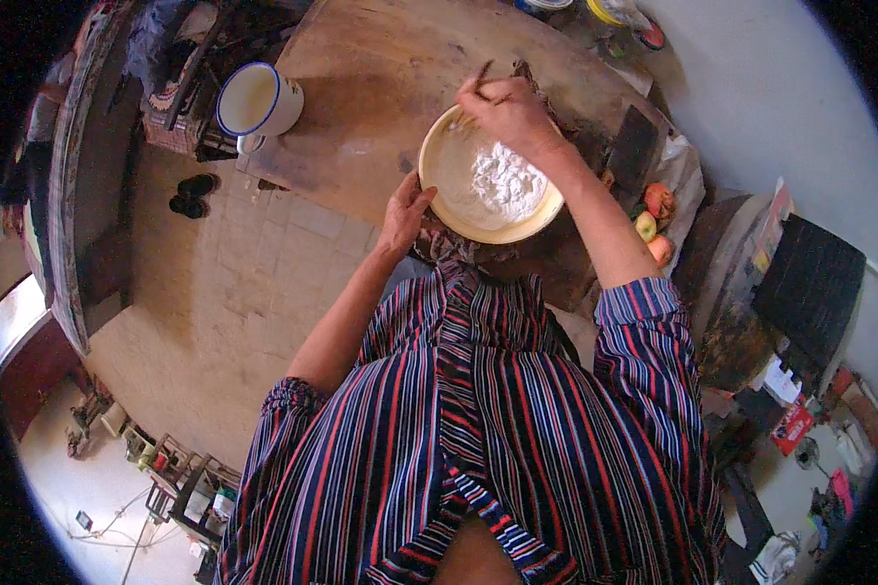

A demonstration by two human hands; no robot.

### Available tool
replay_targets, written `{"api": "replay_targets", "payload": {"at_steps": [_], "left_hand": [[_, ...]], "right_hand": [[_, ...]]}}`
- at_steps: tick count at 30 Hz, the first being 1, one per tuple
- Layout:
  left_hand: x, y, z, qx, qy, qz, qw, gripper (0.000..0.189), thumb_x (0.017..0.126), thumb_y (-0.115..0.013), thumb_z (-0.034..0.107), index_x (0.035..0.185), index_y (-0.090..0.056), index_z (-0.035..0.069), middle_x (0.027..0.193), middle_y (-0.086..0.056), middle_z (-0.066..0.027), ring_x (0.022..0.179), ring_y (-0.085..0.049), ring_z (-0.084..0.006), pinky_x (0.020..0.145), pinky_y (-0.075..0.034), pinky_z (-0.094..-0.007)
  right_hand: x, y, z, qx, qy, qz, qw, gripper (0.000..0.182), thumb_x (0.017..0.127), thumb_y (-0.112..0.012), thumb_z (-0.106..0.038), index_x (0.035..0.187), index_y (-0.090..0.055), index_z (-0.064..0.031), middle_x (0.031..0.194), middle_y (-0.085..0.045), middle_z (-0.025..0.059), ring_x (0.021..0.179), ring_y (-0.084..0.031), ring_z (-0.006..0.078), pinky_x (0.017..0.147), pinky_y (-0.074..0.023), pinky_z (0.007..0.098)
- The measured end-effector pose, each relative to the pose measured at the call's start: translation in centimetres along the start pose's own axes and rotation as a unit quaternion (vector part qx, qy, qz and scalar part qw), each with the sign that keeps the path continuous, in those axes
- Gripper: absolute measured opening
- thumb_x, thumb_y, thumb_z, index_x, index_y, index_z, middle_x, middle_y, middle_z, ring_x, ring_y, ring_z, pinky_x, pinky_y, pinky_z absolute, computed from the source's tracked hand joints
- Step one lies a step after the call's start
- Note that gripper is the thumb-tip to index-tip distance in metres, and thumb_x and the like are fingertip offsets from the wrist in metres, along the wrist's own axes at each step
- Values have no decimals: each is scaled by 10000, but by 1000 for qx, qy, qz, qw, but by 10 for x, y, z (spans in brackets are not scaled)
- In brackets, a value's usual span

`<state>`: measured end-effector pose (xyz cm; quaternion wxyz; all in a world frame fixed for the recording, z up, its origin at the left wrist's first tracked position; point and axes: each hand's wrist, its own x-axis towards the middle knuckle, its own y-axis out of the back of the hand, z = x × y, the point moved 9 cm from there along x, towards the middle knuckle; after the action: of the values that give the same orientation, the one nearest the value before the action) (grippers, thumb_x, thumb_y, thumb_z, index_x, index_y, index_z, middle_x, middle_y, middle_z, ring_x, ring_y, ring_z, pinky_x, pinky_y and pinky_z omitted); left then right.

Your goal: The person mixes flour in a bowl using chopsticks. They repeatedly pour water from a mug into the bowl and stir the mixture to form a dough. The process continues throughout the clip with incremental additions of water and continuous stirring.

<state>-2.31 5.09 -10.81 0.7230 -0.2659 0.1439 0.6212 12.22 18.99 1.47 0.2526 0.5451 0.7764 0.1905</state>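
In front of me is a round cream-coloured bowl [450, 201], tilted towards me. White flour-like powder [508, 183], partly clumped, lies in it. My left hand [407, 208] grips the bowl's left rim, thumb on the edge and fingers underneath. Over the far side of the bowl, my right hand [512, 113] is closed around thin dark sticks [485, 73], which look like chopsticks. Their lower ends are hidden behind the hand and blurred. A white enamel mug [282, 102] with a blue rim stands to the left, near the wooden tabletop's [366, 88] edge.
Several apple-like fruits [658, 205] lie on a plastic bag to the right. Crumpled cloth [446, 245] shows below the bowl. A pair of dark shoes [192, 196] sits on the floor at left. A large rounded vessel [724, 292] stands by the white wall.
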Motion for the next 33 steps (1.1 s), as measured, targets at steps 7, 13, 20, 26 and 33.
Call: {"api": "replay_targets", "payload": {"at_steps": [7, 13, 20, 26, 33], "left_hand": [[3, 0, -5, 21, 4, 5, 1000, 431, 925, -525, 183, 1310, -412, 23, 990, -617, -105, 747, -634, -162, 537, -541, -263], [0, -2, -2, 3, 18, -6, 1000, 453, 919, -523, 167, 1328, -388, 28, 984, -612, -108, 715, -635, -172, 513, -547, -272], [3, -3, -2, -6, 8, -1, 1000, 465, 921, -518, 145, 1348, -372, 31, 989, -614, -112, 678, -630, -167, 494, -535, -269], [3, 3, -11, 1, -4, 6, 1000, 450, 926, -512, 137, 1343, -383, 27, 1001, -617, -109, 703, -628, -165, 496, -533, -263], [1, -1, -5, -5, -6, 1, 1000, 437, 922, -518, 143, 1324, -400, 21, 1047, -600, -105, 757, -632, -171, 491, -535, -264]], "right_hand": [[-23, 49, 43, -4, 156, 199, 968, 159, 879, -586, -121, 886, -667, 16, 727, -655, 30, 640, -608, 71, 571, -506, 214], [-17, -2, 4, -20, 97, 133, 986, 290, 891, -552, -184, 687, -616, 12, 558, -558, 167, 509, -581, 284, 530, -453, 359], [-21, 1, -8, -65, 198, 49, 977, 143, 842, -611, -119, 865, -652, 16, 728, -647, 96, 679, -626, 145, 636, -484, 281], [-50, 56, 66, 73, -42, 57, 995, 180, 886, -572, -181, 899, -648, -18, 759, -645, 44, 717, -607, 94, 664, -478, 254], [-149, 28, 83, 88, -81, 175, 977, 165, 879, -553, -94, 893, -638, 46, 793, -661, 73, 700, -619, 76, 660, -496, 230]]}}
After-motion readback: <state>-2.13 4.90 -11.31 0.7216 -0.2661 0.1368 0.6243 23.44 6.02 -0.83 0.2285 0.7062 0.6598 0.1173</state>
